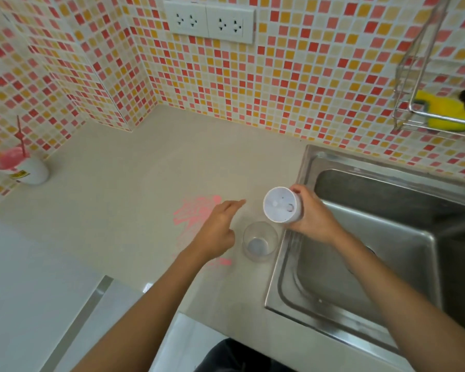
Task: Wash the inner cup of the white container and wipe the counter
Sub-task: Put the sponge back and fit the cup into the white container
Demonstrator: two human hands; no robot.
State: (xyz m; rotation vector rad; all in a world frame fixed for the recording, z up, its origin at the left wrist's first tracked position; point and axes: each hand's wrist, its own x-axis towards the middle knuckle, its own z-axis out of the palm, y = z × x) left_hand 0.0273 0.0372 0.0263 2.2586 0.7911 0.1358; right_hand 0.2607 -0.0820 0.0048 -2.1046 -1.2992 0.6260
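Note:
My right hand (313,214) grips the white container (281,205), tilted on its side with its open mouth facing me, over the counter beside the sink's left rim. Just below it, the clear inner cup (259,241) stands upright on the beige counter (134,167). My left hand (216,229) hovers open, fingers spread, directly left of the clear cup, above a pink spill (193,210) smeared on the counter.
A steel sink (387,237) fills the right side. A wire rack (435,114) on the tiled wall holds a yellow sponge (440,111). A white cup with pink drink and straw (27,167) stands in the far left corner. Wall sockets (208,21) sit above.

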